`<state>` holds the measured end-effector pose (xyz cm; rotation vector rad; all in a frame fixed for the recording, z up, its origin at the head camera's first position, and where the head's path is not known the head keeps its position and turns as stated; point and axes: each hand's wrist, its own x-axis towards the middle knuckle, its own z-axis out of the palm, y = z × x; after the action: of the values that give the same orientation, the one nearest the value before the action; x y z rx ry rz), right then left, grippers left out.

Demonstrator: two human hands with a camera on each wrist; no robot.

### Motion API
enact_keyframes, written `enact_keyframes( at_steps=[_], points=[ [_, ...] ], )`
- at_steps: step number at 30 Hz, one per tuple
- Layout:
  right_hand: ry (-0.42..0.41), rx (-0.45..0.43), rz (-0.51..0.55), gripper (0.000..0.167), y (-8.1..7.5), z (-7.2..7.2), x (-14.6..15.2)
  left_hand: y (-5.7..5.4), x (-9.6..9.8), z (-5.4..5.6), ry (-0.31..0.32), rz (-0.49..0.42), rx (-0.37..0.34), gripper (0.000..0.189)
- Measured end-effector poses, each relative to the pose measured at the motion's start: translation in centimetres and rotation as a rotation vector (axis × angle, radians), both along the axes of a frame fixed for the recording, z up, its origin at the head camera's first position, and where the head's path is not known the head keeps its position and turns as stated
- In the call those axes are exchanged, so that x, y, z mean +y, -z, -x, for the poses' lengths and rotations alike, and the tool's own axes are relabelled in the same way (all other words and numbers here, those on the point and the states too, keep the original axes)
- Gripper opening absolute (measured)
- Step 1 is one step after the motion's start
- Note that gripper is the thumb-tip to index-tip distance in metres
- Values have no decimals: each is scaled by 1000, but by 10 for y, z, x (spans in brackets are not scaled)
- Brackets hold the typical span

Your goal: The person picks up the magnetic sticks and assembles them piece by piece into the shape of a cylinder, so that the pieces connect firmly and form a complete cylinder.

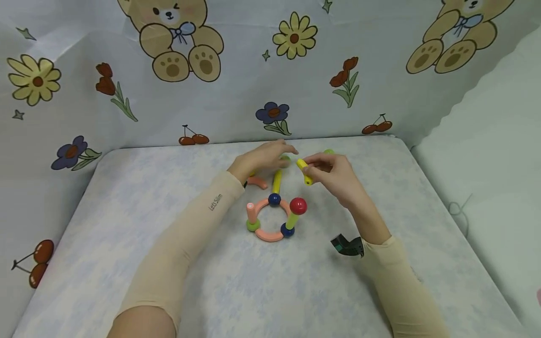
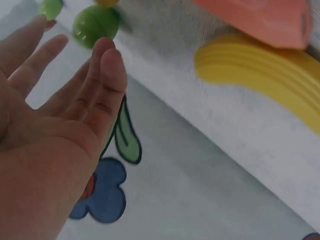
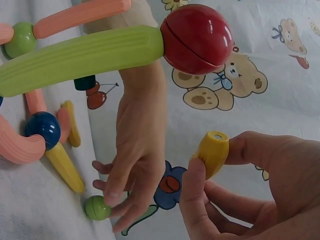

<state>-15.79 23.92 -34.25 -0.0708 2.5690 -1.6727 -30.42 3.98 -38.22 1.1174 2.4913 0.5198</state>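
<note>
My right hand [image 1: 334, 173] pinches a short yellow rod [image 1: 304, 172] between thumb and fingers, raised above the far part of the table; its end face shows in the right wrist view. My left hand [image 1: 268, 157] reaches over the table's far side with fingers loosely extended. A green ball [image 3: 97, 207] lies right at its fingertips. Nearer stands a ring of curved salmon rods [image 1: 269, 235] joined by blue balls [image 1: 274, 200] and a green ball [image 1: 253, 226]. From the ring rise a salmon rod [image 1: 251, 212] and a light-green rod [image 1: 292, 220] topped by a red ball [image 1: 298, 206]. Another yellow rod [image 1: 276, 181] extends from the far blue ball.
Partly behind my left wrist lies a curved salmon piece [image 1: 258, 182], with a curved yellow piece [image 2: 250, 60] beside it. Another green ball [image 1: 329, 151] sits behind my right hand. A patterned cloth backdrop [image 1: 236, 112] rises along the table's back edge.
</note>
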Motion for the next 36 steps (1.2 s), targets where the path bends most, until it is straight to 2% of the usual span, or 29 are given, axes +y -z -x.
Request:
enact_keyframes(
  at_steps=[3,7,13,16,19,22,25,28,31,33,36],
  points=[
    [-10,11,14,28,0,0,-3,8,-2,2,-13,20,15,30],
    [-11,41,7,28,-4,2,-3,14,-10,0,-97,2,41,20],
    [1,26,-2,28,-6,3,2,14,-2,-16,-204,15,11,43],
    [-8,-2,4,29,-4,3,2,17,5,-22,-249,14,29,40],
    [-17,-25,13,29,-2,1,1,22,8,-23,-277,-1,45,35],
    [-22,-37,11,29,1,0,0,28,5,-21,-302,-50,-6,25],
    [-34,-34,9,29,1,0,-2,31,-3,-20,-330,-139,-110,14],
    [-45,-20,9,28,1,1,-2,26,-11,-20,-353,-231,-216,6],
    [-53,-12,10,27,1,1,-2,14,-16,-22,-361,-294,-299,7],
    [-55,-10,7,28,0,1,-1,4,-18,-24,-353,-320,-332,7],
    [-53,-14,7,28,1,0,1,-11,-17,-29,-309,-334,-336,6]
  ],
)
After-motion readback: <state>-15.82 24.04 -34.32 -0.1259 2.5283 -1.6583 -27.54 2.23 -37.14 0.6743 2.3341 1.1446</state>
